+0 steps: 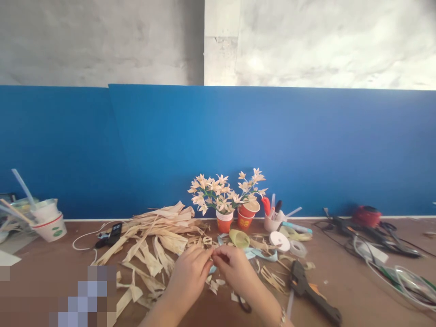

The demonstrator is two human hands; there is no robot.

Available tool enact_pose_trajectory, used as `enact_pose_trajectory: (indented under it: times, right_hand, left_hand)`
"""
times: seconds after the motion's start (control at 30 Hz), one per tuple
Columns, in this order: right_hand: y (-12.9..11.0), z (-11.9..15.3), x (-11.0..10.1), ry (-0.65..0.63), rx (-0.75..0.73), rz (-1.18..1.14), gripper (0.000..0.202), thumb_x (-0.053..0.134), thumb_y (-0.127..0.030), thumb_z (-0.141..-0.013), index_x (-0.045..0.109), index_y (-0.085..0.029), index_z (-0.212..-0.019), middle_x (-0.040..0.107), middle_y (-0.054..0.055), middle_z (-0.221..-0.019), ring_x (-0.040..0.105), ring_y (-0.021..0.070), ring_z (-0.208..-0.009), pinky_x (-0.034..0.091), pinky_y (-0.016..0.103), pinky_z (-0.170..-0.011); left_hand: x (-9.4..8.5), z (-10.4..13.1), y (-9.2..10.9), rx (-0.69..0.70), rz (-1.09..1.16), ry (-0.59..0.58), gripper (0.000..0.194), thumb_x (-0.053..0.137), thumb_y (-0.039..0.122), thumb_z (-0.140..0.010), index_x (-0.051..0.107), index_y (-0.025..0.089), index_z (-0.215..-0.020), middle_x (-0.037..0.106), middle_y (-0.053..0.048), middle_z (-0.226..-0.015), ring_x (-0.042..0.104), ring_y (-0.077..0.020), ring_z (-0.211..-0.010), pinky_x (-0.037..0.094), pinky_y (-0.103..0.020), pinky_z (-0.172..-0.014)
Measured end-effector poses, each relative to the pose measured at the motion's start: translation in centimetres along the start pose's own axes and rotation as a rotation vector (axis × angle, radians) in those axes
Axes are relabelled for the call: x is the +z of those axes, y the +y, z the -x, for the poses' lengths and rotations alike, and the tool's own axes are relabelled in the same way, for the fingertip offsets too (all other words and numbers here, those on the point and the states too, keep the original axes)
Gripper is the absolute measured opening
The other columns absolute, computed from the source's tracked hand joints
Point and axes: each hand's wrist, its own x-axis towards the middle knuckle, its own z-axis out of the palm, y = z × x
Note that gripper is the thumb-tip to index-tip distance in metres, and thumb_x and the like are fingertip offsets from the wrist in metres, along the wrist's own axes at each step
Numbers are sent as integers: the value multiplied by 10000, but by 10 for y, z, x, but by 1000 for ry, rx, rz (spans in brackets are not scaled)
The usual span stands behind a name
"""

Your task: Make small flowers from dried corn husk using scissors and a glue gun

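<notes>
Across the counter [85, 254], left to right: dried husk strips [150, 240], which a sweep of the left forearm could drag; the left hand [192, 269] and the right hand [233, 265], pinching between their fingertips a small piece [211, 259], which could slip or crease under uneven pressure; the black glue gun [315, 290], which the right forearm could knock by swinging outward. The small piece is mostly hidden; its pointing direction and long axis cannot be told.

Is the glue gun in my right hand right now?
No, the glue gun lies on the table, off to the right of your right hand.
</notes>
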Motion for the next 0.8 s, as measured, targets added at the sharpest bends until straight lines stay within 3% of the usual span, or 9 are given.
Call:
enact_pose_trajectory:
  times: [0.17,0.33,0.8]
  right_hand:
    - [3,0,0,-6,19,28,201,493,-202,-794,608,-175,-632,540,-13,-553,474,130,-551,338,224,-533]
    - [-1,1,-3,29,3,98,192,478,-194,-801,595,-180,-650,564,-1,-584,498,143,-579,336,234,-555]
    - [0,-3,-9,148,-17,115,170,475,-222,-825,531,-196,-666,518,4,-576,456,153,-549,301,251,-533]
  left_hand:
    - [-1,0,0,-15,-29,-2,248,429,123,-871,668,191,-877,641,-64,-750,575,-198,-748,468,-313,-660]
    - [2,-1,1,-120,47,24,217,480,94,-807,667,205,-794,653,-49,-746,594,-208,-759,469,-320,-675]
    - [1,-5,-6,-392,318,28,196,500,152,-747,685,207,-783,709,-32,-771,640,-189,-715,484,-286,-682]
